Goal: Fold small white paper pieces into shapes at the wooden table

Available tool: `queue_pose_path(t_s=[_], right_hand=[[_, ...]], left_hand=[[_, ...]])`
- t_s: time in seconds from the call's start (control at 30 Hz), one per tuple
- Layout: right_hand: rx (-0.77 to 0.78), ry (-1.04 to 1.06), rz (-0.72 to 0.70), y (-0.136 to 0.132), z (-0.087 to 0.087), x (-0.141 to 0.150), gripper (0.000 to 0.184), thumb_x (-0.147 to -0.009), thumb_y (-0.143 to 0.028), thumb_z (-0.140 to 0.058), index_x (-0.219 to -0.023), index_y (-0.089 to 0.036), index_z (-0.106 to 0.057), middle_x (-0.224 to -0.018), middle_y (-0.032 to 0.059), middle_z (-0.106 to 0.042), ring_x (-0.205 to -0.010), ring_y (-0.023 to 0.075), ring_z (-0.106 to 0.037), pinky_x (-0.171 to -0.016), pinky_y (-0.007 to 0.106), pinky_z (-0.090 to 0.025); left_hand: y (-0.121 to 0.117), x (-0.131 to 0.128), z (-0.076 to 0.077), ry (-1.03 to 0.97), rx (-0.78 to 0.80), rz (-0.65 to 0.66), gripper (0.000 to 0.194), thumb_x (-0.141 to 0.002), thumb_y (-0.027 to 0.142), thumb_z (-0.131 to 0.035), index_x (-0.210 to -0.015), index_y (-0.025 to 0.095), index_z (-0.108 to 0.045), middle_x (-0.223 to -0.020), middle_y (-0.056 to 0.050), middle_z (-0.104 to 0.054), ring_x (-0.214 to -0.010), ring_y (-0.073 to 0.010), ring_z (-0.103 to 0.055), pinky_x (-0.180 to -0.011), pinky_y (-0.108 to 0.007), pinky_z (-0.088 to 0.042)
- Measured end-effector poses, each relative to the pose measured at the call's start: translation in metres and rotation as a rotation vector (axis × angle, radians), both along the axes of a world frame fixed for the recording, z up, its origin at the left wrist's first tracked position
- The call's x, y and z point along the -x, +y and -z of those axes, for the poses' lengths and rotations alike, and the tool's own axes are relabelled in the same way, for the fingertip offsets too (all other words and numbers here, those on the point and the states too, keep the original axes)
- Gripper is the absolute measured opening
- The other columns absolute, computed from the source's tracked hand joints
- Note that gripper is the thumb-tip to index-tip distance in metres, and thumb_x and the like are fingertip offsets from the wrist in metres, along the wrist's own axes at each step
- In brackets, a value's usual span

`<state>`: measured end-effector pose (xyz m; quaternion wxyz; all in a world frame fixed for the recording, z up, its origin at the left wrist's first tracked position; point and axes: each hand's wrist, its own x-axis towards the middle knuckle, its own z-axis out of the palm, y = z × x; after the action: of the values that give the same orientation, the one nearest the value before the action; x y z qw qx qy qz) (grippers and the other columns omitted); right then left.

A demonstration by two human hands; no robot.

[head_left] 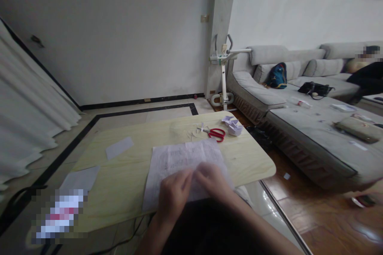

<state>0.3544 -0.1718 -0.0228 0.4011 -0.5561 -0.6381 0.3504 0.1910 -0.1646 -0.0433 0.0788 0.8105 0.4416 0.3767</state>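
Observation:
A printed white sheet of paper point(179, 159) lies on the pale wooden table point(125, 179) in front of me. My left hand point(172, 195) and my right hand point(213, 181) rest side by side on the sheet's near part, fingers curled and pinching the paper where they meet. Red-handled scissors point(216, 133) lie beyond the sheet with small paper scraps beside them. A folded white paper piece point(233, 126) sits at the table's far right corner.
Two blank paper pieces point(119, 147) point(80, 179) lie on the table's left side. A grey sofa point(299, 127) with bags stands to the right, and a person sits at its far end. An exercise machine point(223, 75) stands by the wall. White curtains hang at left.

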Motion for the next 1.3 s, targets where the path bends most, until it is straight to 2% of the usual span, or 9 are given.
queue_pose_path(t_s=[0.13, 0.33, 0.43, 0.57, 0.7, 0.83, 1.03, 1.17, 1.3], right_hand=[[0.007, -0.011, 0.016, 0.001, 0.0, -0.001, 0.021, -0.08, -0.021, -0.052, -0.06, -0.018, -0.049, -0.057, -0.0035, -0.048, -0.057, 0.0114, -0.043, -0.051, 0.022, -0.029], [0.009, 0.031, 0.11, 0.005, 0.002, -0.005, 0.021, -0.08, -0.024, -0.052, -0.06, -0.018, -0.05, -0.058, -0.0032, -0.049, -0.057, 0.012, -0.044, -0.052, 0.023, -0.031], [0.064, 0.141, 0.08, 0.005, -0.002, -0.007, 0.018, -0.079, -0.023, -0.053, -0.062, -0.017, -0.054, -0.058, -0.0022, -0.053, -0.058, 0.0125, -0.049, -0.053, 0.023, -0.036], [0.151, 0.289, -0.055, 0.004, -0.013, -0.012, 0.02, -0.082, -0.027, -0.053, -0.065, -0.017, -0.058, -0.058, -0.0014, -0.056, -0.054, 0.0123, -0.051, -0.052, 0.023, -0.04], [0.046, 0.323, -0.078, 0.004, -0.017, -0.02, 0.015, -0.082, -0.03, -0.062, -0.085, -0.016, -0.065, -0.075, 0.0018, -0.064, -0.067, 0.0152, -0.058, -0.062, 0.026, -0.046], [-0.025, 0.25, -0.133, 0.003, -0.012, -0.024, 0.028, -0.08, -0.026, -0.067, -0.107, -0.018, -0.066, -0.088, 0.004, -0.067, -0.081, 0.0189, -0.061, -0.072, 0.03, -0.048], [-0.006, 0.336, -0.06, 0.002, -0.006, -0.012, 0.013, -0.077, -0.024, -0.07, -0.086, -0.017, -0.063, -0.071, 0.0001, -0.065, -0.065, 0.016, -0.061, -0.061, 0.028, -0.048], [0.071, 0.568, -0.112, 0.003, -0.006, -0.007, 0.023, -0.075, -0.032, -0.075, -0.082, -0.019, -0.057, -0.064, -0.0017, -0.065, -0.059, 0.0157, -0.064, -0.058, 0.028, -0.05], [0.05, 0.573, -0.064, 0.003, -0.006, -0.006, 0.028, -0.072, -0.037, -0.078, -0.077, -0.018, -0.059, -0.064, -0.0015, -0.065, -0.058, 0.0146, -0.063, -0.056, 0.026, -0.049]], left_hand=[[0.001, -0.001, 0.0, -0.033, -0.001, 0.074, 0.025, -0.095, 0.02, -0.049, -0.106, 0.021, -0.071, -0.092, -0.007, -0.078, -0.079, -0.0206, -0.074, -0.073, -0.029, -0.057], [0.002, -0.002, -0.001, -0.06, 0.046, 0.251, 0.042, -0.09, 0.015, -0.055, -0.131, 0.023, -0.058, -0.114, -0.009, -0.072, -0.098, -0.022, -0.07, -0.087, -0.032, -0.057], [0.002, -0.003, 0.002, -0.106, 0.116, 0.224, 0.045, -0.088, 0.022, -0.063, -0.132, 0.023, -0.057, -0.109, -0.009, -0.073, -0.087, -0.0217, -0.072, -0.08, -0.033, -0.058], [0.0, -0.003, -0.001, -0.3, 0.333, 0.14, 0.031, -0.091, 0.029, -0.058, -0.121, 0.023, -0.065, -0.085, -0.003, -0.074, -0.069, -0.0175, -0.069, -0.067, -0.027, -0.056], [-0.004, -0.004, -0.013, -0.492, 0.604, 0.158, 0.033, -0.094, 0.038, -0.053, -0.115, 0.018, -0.069, -0.071, -0.001, -0.069, -0.059, -0.0139, -0.062, -0.056, -0.022, -0.051], [-0.006, -0.007, -0.02, -0.592, 0.736, 0.187, 0.04, -0.095, 0.041, -0.049, -0.123, 0.017, -0.065, -0.072, 0.0, -0.067, -0.056, -0.0124, -0.06, -0.053, -0.021, -0.05], [-0.006, -0.007, -0.015, -0.639, 0.723, 0.144, 0.045, -0.095, 0.043, -0.049, -0.127, 0.015, -0.062, -0.073, -0.002, -0.068, -0.058, -0.0135, -0.061, -0.056, -0.024, -0.051], [-0.003, -0.005, -0.009, -0.697, 0.751, 0.14, 0.047, -0.091, 0.043, -0.056, -0.128, 0.015, -0.059, -0.073, -0.002, -0.07, -0.06, -0.0148, -0.064, -0.058, -0.025, -0.052], [-0.002, -0.007, -0.008, -0.705, 0.792, 0.095, 0.038, -0.085, 0.043, -0.065, -0.11, 0.015, -0.066, -0.076, -0.003, -0.072, -0.061, -0.0155, -0.065, -0.058, -0.025, -0.053]])
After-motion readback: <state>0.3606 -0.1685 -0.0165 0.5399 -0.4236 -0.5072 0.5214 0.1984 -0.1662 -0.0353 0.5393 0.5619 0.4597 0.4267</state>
